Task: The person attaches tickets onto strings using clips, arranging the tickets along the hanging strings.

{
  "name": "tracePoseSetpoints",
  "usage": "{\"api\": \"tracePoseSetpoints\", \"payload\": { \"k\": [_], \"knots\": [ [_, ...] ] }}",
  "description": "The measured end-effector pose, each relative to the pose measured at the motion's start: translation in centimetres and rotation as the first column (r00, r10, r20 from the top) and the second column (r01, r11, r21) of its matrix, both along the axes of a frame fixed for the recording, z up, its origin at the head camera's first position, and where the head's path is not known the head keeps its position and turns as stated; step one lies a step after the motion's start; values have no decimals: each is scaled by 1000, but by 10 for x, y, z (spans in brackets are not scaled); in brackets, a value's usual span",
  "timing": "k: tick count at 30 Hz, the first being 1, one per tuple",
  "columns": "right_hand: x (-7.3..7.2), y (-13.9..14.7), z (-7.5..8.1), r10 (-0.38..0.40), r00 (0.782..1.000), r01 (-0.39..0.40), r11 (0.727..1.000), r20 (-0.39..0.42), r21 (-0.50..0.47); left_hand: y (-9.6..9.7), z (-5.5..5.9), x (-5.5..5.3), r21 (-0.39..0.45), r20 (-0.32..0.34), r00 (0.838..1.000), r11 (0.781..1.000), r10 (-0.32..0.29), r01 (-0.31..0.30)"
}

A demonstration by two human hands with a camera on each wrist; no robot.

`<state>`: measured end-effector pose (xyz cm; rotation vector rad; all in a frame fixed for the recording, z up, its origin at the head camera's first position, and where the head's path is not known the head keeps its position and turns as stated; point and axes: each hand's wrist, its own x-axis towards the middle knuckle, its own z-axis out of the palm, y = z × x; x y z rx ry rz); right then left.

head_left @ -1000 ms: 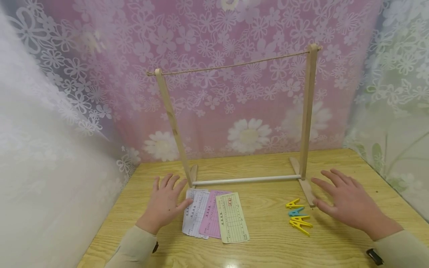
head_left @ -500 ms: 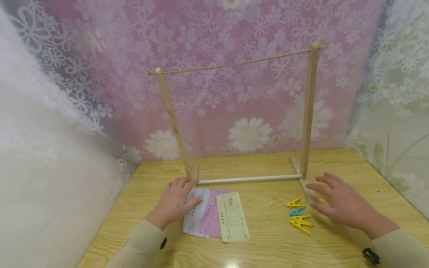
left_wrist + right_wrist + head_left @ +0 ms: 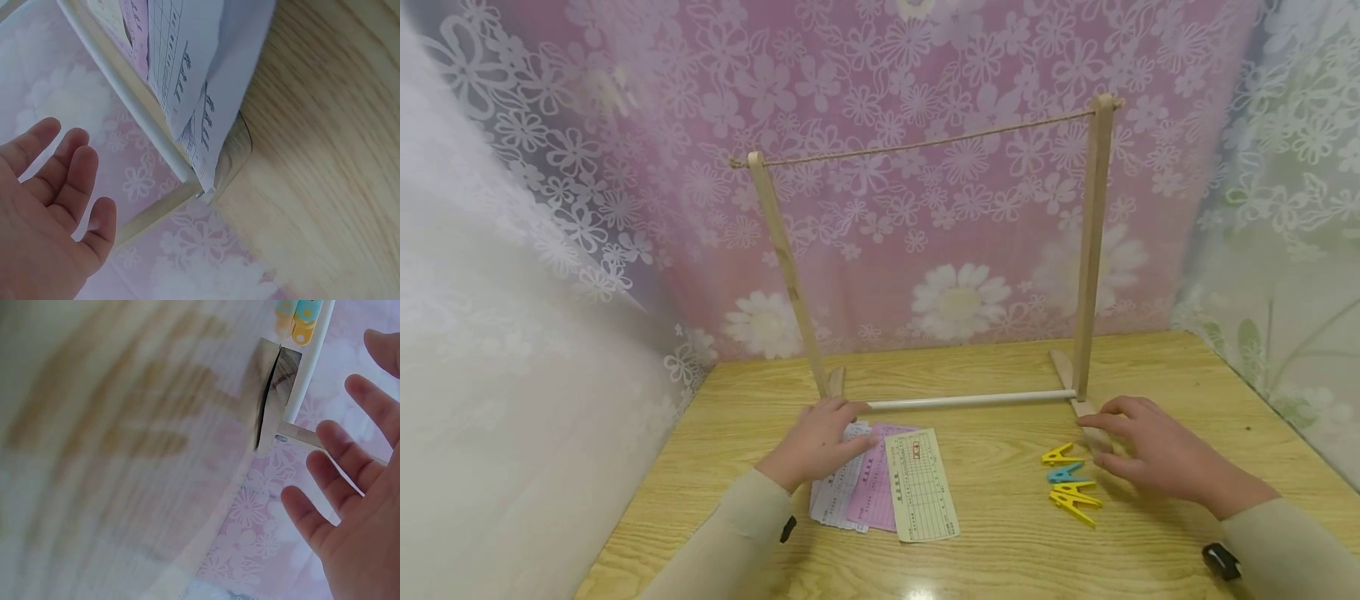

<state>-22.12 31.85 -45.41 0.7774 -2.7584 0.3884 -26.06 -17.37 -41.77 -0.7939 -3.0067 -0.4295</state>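
Observation:
My left hand [image 3: 815, 446] is over the top of a white printed slip [image 3: 837, 498], partly hiding it. Its fingers look loosely bent and hold nothing in the left wrist view. A pink slip [image 3: 871, 492] overlaps the white one, and a yellow slip [image 3: 922, 493] lies over the pink. Farther right, my right hand [image 3: 1165, 454] hovers by the stand's right foot [image 3: 1088, 421], fingers spread and relaxed in the right wrist view. Just left of that hand lie several clothespins: a yellow clothespin [image 3: 1057, 454], a blue clothespin [image 3: 1064, 474] and overlapping yellow clothespins [image 3: 1073, 500].
Behind the slips stands a wooden frame with a left post [image 3: 786, 267], a right post [image 3: 1093, 250] and a slack rope [image 3: 925, 143] strung across the top. A white rod [image 3: 970, 402] joins the posts low down. Floral curtains [image 3: 880, 250] enclose the wooden table [image 3: 1000, 550].
My left hand has moved right, from beside the white slip to over its upper part. My right hand has shifted slightly left toward the clothespins. Slips and clothespins lie as before.

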Motion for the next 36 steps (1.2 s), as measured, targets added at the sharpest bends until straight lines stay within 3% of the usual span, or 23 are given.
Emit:
{"api": "tracePoseSetpoints", "payload": {
  "k": [8,14,22,28,36],
  "knots": [
    [-5,-4,1,18,999,-17,1000,42,-12,14,-8,-15,13,139,989,999,-51,50],
    [-10,-8,1,50,997,-51,999,52,8,24,-14,-24,23,233,971,999,-46,42],
    [-16,-9,3,55,991,-58,998,122,18,36,-24,-34,3,265,963,999,-42,42],
    [-18,-10,0,49,989,-53,998,141,28,43,-32,-33,-6,280,960,1000,6,-4],
    [-22,-9,-3,62,989,-66,997,135,28,50,-35,-34,10,343,938,998,48,-55]
  ]
}}
